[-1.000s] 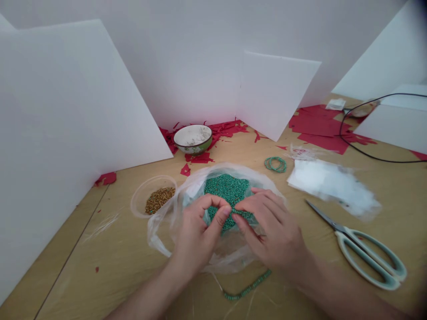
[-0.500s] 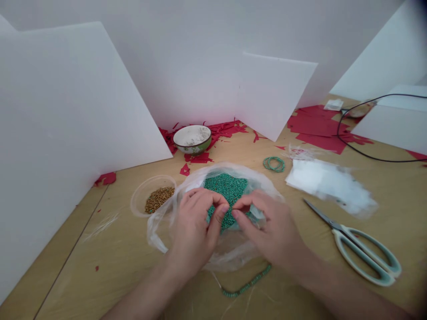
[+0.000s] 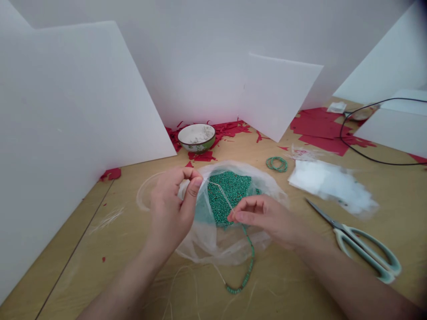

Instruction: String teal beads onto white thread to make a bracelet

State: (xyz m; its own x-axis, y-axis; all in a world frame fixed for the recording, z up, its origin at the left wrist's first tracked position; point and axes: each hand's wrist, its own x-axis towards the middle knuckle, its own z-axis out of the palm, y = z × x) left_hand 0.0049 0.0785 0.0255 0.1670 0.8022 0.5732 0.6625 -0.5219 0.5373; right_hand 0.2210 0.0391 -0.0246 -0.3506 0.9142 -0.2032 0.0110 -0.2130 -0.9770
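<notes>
Over the left side of the plastic bag (image 3: 200, 253), my left hand (image 3: 176, 204) pinches one end of a thin pale thread (image 3: 218, 184). The thread runs across to my right hand (image 3: 260, 218), whose thumb and fingertips are closed on it. Below my right hand hangs a strand of green beads (image 3: 251, 266), curving down to the table with a bare thread tail at its lower end. Loose green beads (image 3: 230, 193) lie heaped in the open bag under both hands. A clear round tub (image 3: 143, 198) is mostly hidden behind my left hand.
Scissors (image 3: 353, 242) lie at the right, near a stack of clear plastic bags (image 3: 330, 184). Beaded green rings (image 3: 276, 164) sit behind the bag. A bowl (image 3: 196, 138) stands among red paper scraps (image 3: 230, 129). White boards (image 3: 80, 98) rise around the table; a black cable (image 3: 360, 153) loops at right.
My hands have moved apart, the left going up and to the left, with thread now stretched between them. The bead strand's upper part has lifted with my right hand. The tub has become mostly covered.
</notes>
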